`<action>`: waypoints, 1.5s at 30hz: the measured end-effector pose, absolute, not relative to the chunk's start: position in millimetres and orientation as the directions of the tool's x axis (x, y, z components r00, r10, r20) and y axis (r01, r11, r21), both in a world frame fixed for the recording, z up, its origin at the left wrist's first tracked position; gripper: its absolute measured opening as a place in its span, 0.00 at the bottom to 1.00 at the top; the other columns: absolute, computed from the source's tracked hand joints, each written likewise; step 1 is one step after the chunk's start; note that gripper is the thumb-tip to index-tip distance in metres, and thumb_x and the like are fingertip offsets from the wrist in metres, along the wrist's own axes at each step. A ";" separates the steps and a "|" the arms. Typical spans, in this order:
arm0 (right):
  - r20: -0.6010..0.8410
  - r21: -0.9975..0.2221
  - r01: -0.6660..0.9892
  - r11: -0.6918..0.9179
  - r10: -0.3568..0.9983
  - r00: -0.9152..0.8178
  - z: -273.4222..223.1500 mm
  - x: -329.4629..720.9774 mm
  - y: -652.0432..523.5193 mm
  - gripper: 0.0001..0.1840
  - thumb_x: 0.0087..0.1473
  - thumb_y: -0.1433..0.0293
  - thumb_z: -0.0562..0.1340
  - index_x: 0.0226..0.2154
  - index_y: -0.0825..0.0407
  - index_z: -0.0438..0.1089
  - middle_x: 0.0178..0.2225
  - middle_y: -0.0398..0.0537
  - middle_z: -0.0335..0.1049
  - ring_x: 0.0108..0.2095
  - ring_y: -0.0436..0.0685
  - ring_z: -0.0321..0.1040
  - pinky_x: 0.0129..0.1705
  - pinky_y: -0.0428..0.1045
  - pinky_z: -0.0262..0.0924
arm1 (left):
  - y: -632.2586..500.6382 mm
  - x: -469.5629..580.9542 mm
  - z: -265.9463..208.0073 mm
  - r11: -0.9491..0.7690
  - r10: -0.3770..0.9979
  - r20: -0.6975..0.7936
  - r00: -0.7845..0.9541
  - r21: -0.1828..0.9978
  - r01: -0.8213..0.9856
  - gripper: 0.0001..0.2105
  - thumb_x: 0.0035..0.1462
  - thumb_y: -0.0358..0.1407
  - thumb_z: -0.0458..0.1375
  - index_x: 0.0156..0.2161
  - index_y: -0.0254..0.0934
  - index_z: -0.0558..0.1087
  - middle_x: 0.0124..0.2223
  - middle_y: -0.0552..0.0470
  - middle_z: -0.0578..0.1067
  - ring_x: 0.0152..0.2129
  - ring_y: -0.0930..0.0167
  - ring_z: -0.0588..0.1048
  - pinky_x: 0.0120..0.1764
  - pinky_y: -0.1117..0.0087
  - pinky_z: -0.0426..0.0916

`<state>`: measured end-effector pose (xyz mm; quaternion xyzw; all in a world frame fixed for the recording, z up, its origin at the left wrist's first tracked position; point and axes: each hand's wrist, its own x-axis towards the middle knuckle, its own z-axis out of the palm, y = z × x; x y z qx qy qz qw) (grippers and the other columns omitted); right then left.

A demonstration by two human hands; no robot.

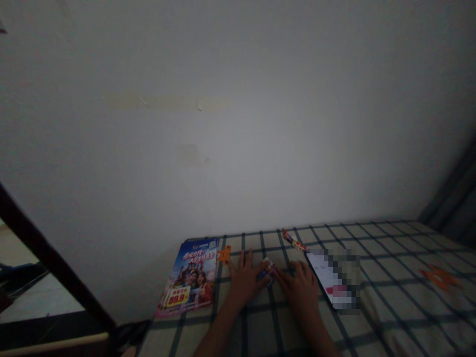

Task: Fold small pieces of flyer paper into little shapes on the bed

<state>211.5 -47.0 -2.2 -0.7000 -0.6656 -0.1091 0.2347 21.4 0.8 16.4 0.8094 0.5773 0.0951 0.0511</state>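
Note:
A small folded piece of printed paper, coloured white, red and blue, lies between my two hands on the checked cloth. My left hand has its thumb and forefinger closed on the paper's left side, while its outer fingers stretch forward over the cloth. On the right side of the paper, my right hand grips it with the thumb and fingertips, its other fingers bent loosely above the cloth. The fingertips partly hide the paper. A narrow red and yellow printed strip lies beyond my right hand.
Left of my hands lies a stack of printed flyers, beside an orange cut-out shape. A partly blurred phone or tablet lies to the right. Farther right is another orange shape. A bare wall rises behind the surface.

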 end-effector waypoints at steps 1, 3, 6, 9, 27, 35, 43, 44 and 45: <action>0.460 -0.183 0.983 -0.008 0.883 0.092 -1.4 211.1 -47.5 0.13 0.57 0.58 0.66 0.45 0.27 0.76 0.54 0.50 0.67 0.60 0.71 0.55 0.55 0.64 0.56 | 1.0 21.1 15.6 -0.332 0.943 0.099 0.318 0.193 0.923 0.26 0.61 0.63 0.46 0.63 0.71 0.58 0.73 0.53 0.53 0.68 0.44 0.48 0.57 0.23 0.35; 0.451 -0.182 0.983 -0.018 0.887 0.100 0.1 210.4 -48.4 0.12 0.58 0.57 0.65 0.45 0.28 0.76 0.53 0.52 0.67 0.59 0.72 0.56 0.54 0.65 0.55 | 1.1 20.5 14.5 -0.338 0.940 0.107 0.323 0.189 0.922 0.26 0.61 0.63 0.46 0.63 0.71 0.58 0.73 0.54 0.53 0.68 0.44 0.48 0.57 0.23 0.35; 0.453 -0.171 0.985 -0.031 0.885 0.106 0.5 210.6 -48.8 0.12 0.59 0.58 0.64 0.46 0.31 0.77 0.53 0.54 0.67 0.59 0.72 0.57 0.54 0.66 0.55 | 1.3 20.2 13.4 -0.336 0.941 0.106 0.322 0.175 0.926 0.26 0.61 0.63 0.46 0.63 0.71 0.57 0.73 0.55 0.52 0.68 0.44 0.47 0.58 0.24 0.36; 0.471 -0.149 0.989 -0.003 0.879 0.073 -1.7 212.5 -46.9 0.15 0.59 0.61 0.64 0.49 0.31 0.75 0.55 0.53 0.66 0.60 0.71 0.56 0.56 0.65 0.55 | 1.7 20.6 12.1 -0.334 0.941 0.117 0.316 0.181 0.925 0.26 0.61 0.63 0.46 0.63 0.71 0.58 0.73 0.54 0.52 0.68 0.45 0.47 0.58 0.24 0.35; 0.394 -0.166 0.986 -0.012 0.916 0.077 -7.9 212.6 -45.8 0.15 0.62 0.60 0.61 0.49 0.24 0.73 0.57 0.47 0.66 0.60 0.67 0.56 0.57 0.63 0.55 | 1.9 19.0 14.4 -0.347 0.938 0.101 0.333 0.214 0.913 0.25 0.61 0.62 0.46 0.63 0.71 0.59 0.72 0.55 0.53 0.68 0.43 0.48 0.57 0.22 0.35; 0.443 -0.128 0.992 -0.022 0.893 0.077 -10.6 214.2 -45.9 0.15 0.63 0.59 0.59 0.51 0.26 0.73 0.56 0.48 0.67 0.59 0.69 0.58 0.54 0.63 0.57 | 3.1 19.9 10.2 -0.342 0.939 0.122 0.323 0.215 0.915 0.25 0.60 0.63 0.46 0.62 0.72 0.60 0.72 0.54 0.54 0.68 0.44 0.48 0.57 0.22 0.33; 0.460 -0.119 0.993 -0.006 0.886 0.060 -13.0 213.5 -40.2 0.16 0.63 0.63 0.59 0.50 0.27 0.73 0.56 0.49 0.68 0.60 0.68 0.58 0.56 0.63 0.56 | 2.8 20.0 8.0 -0.350 0.935 0.143 0.326 0.203 0.915 0.26 0.60 0.64 0.45 0.63 0.71 0.59 0.72 0.54 0.54 0.68 0.44 0.48 0.57 0.23 0.34; 0.464 -0.111 0.994 0.008 0.885 0.045 -13.6 213.1 -39.1 0.16 0.63 0.63 0.59 0.50 0.27 0.73 0.56 0.48 0.68 0.60 0.68 0.58 0.57 0.64 0.55 | 2.8 20.0 7.5 -0.353 0.932 0.154 0.327 0.195 0.915 0.26 0.61 0.64 0.45 0.63 0.72 0.59 0.72 0.54 0.54 0.68 0.45 0.49 0.57 0.23 0.35; 0.465 -0.102 0.995 0.023 0.885 0.027 -14.3 212.7 -38.0 0.16 0.63 0.62 0.59 0.51 0.27 0.72 0.56 0.47 0.69 0.60 0.67 0.58 0.58 0.65 0.53 | 2.7 20.0 7.0 -0.354 0.931 0.164 0.326 0.188 0.916 0.25 0.61 0.63 0.45 0.63 0.72 0.60 0.72 0.54 0.55 0.68 0.45 0.49 0.58 0.23 0.35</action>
